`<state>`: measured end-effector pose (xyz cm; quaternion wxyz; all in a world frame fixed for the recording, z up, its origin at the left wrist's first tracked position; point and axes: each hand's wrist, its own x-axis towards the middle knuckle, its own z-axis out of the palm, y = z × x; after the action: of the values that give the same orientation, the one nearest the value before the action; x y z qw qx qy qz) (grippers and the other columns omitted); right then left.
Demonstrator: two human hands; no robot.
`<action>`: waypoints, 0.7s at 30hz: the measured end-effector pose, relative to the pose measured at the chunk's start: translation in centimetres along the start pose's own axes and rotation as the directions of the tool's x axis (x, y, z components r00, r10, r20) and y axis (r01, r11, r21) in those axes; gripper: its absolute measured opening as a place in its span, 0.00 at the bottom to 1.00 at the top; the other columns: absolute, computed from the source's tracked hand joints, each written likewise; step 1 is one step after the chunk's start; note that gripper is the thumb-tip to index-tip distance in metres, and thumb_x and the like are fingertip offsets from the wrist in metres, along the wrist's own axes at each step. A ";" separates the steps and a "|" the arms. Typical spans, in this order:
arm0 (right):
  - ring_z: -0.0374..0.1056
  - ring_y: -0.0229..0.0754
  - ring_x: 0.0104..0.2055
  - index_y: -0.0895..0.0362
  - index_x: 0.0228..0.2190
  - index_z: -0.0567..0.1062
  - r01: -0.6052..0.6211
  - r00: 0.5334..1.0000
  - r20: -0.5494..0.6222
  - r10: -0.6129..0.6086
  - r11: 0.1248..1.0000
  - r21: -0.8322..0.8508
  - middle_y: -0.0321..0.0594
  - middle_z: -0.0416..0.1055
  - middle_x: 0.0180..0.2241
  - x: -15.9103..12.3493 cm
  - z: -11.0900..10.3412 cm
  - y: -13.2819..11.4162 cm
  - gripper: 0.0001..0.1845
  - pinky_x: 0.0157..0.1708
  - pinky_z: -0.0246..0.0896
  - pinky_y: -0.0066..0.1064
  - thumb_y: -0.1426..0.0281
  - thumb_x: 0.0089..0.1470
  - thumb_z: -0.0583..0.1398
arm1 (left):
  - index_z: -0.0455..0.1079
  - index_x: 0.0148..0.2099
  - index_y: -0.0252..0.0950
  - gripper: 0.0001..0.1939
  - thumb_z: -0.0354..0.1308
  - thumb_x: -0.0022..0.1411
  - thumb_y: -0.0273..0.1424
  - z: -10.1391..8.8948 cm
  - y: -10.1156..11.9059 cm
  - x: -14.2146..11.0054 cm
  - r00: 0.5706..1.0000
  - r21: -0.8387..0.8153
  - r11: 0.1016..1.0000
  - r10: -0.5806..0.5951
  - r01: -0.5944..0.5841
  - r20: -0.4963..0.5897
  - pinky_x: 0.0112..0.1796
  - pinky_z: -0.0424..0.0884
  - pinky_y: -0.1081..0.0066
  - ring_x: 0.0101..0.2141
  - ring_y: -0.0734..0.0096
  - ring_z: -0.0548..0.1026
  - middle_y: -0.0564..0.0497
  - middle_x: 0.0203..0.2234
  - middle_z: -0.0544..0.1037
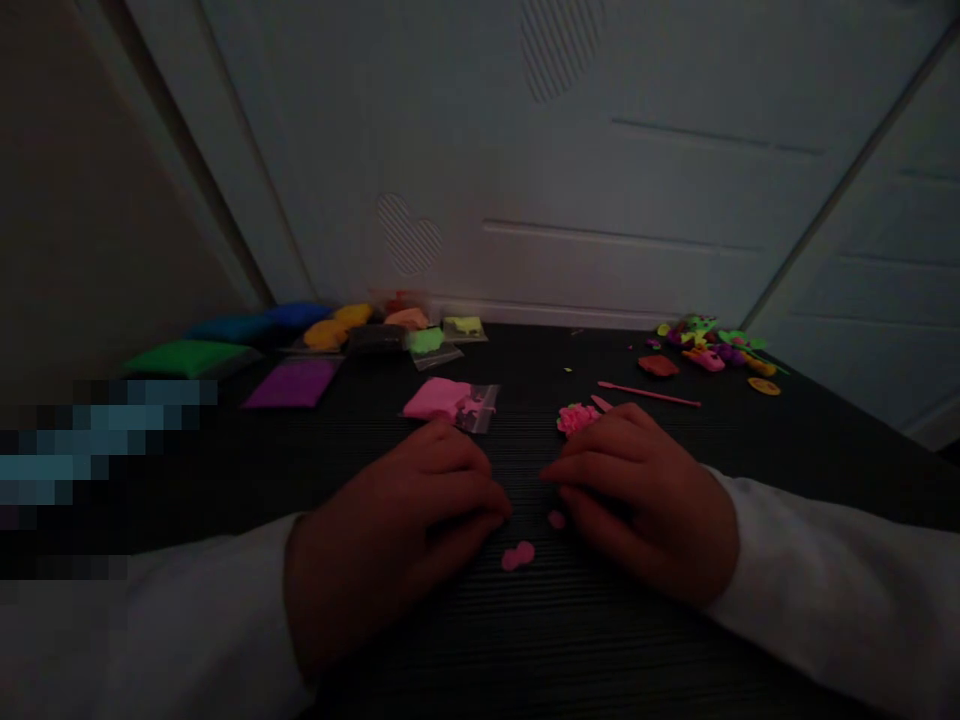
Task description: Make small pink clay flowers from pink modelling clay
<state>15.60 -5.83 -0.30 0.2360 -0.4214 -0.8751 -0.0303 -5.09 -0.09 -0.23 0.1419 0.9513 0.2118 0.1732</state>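
Observation:
My left hand [401, 535] rests over the dark table, with thumb and index tips pressed together. Whatever may be in that pinch is hidden. Across a small gap is my right hand [645, 505], its thumb and index tips slightly apart with nothing visible between them. A small pink clay piece [556, 519] lies just below the right thumb. Nearer the camera sits a flattened pink clay piece [518, 556] of joined rounds. Behind my right hand, partly covered by it, is a ruffled pink clay flower [576, 419]. A bag of pink clay [442, 398] lies beyond my left hand.
Bags of coloured clay stretch along the back left, including a purple bag [294, 384] and a green bag [191, 357]. A pink modelling stick [649, 393] and a red clay piece [658, 366] lie back right, near a colourful heap [705, 345]. A white panel [465, 150] rises behind.

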 end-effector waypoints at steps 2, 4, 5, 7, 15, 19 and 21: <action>0.62 0.38 0.36 0.58 0.35 0.70 0.012 1.000 -0.026 -0.012 1.000 -0.013 0.39 0.69 0.33 -0.2 0.0 0.0 0.10 0.37 0.49 0.36 0.73 0.49 0.53 | 0.69 0.33 0.38 0.06 0.51 0.54 0.25 -0.1 0.1 0.1 0.999 -0.060 0.998 -0.034 0.033 -0.007 0.36 0.62 0.74 0.35 0.75 0.66 0.54 0.30 0.69; 0.62 0.38 0.36 0.57 0.37 0.70 0.015 0.999 -0.048 -0.017 0.999 -0.038 0.38 0.69 0.34 -0.3 -0.1 -0.2 0.11 0.37 0.50 0.36 0.72 0.50 0.53 | 0.68 0.32 0.38 0.04 0.53 0.53 0.26 -0.2 0.3 0.3 0.998 -0.134 0.989 -0.064 0.063 -0.008 0.36 0.63 0.75 0.34 0.75 0.66 0.55 0.30 0.69; 0.62 0.38 0.37 0.57 0.38 0.69 0.023 0.998 -0.062 -0.026 0.999 -0.045 0.38 0.68 0.34 -0.3 -0.1 -0.3 0.11 0.37 0.50 0.36 0.71 0.50 0.53 | 0.68 0.32 0.38 0.03 0.54 0.53 0.27 -0.2 0.5 0.5 0.997 -0.174 0.982 -0.080 0.078 -0.007 0.36 0.63 0.75 0.34 0.76 0.67 0.56 0.30 0.70; 0.62 0.38 0.37 0.56 0.39 0.68 0.059 0.992 -0.108 -0.063 0.997 -0.043 0.38 0.68 0.34 -0.3 -0.3 -0.6 0.12 0.37 0.50 0.36 0.70 0.50 0.55 | 0.68 0.32 0.38 0.03 0.54 0.53 0.29 -0.3 0.7 0.7 0.994 -0.245 0.963 -0.112 0.109 0.002 0.36 0.63 0.76 0.33 0.77 0.68 0.57 0.29 0.70; 0.62 0.35 0.34 0.56 0.39 0.68 0.126 0.979 -0.158 -0.125 0.992 -0.003 0.36 0.69 0.33 -0.3 -0.3 -1.1 0.11 0.39 0.48 0.38 0.71 0.50 0.55 | 0.69 0.30 0.38 0.03 0.55 0.52 0.30 -0.6 1.6 1.4 0.974 -0.482 0.847 -0.213 0.223 0.078 0.31 0.64 0.79 0.29 0.80 0.69 0.59 0.26 0.71; 0.62 0.35 0.34 0.56 0.38 0.68 0.136 0.976 -0.172 -0.135 0.991 -0.008 0.36 0.70 0.33 -0.4 -0.4 -1.2 0.11 0.38 0.49 0.37 0.74 0.50 0.55 | 0.70 0.30 0.39 0.03 0.55 0.52 0.30 -0.7 1.5 1.5 0.976 -0.500 0.838 -0.187 0.217 0.110 0.33 0.64 0.80 0.30 0.80 0.70 0.60 0.27 0.72; 0.62 0.35 0.33 0.56 0.37 0.69 0.118 0.980 -0.164 -0.116 0.993 0.003 0.36 0.70 0.32 -0.3 -0.6 -1.2 0.10 0.38 0.50 0.36 0.74 0.51 0.54 | 0.70 0.33 0.40 0.05 0.54 0.53 0.30 -0.8 1.3 1.4 0.980 -0.467 0.861 -0.180 0.200 0.088 0.33 0.65 0.79 0.32 0.79 0.70 0.59 0.29 0.72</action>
<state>15.08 -6.98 0.27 0.3076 -0.3640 -0.8761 -0.0730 -3.76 -0.43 1.32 0.3907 0.8655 0.2529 0.1851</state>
